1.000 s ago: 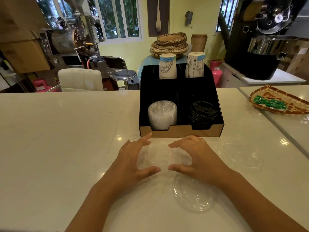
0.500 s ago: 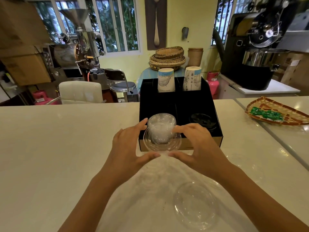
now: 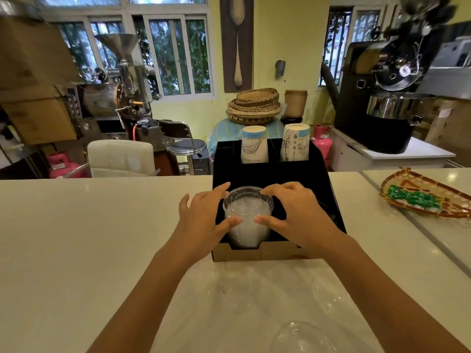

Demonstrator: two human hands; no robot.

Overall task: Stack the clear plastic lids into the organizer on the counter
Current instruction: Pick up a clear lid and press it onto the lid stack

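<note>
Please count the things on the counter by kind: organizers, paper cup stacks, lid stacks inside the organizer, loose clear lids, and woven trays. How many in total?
Organizer: 1
Paper cup stacks: 2
Clear lid stack in the organizer, held between left hand and right hand: 1
Loose clear lids, at least: 2
Woven tray: 1
Total: 7

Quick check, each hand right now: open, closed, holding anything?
Left hand: thumb and fingers closed on the left rim of the clear lid stack.
Right hand: closed on the same stack's right rim, in the organizer.
</note>
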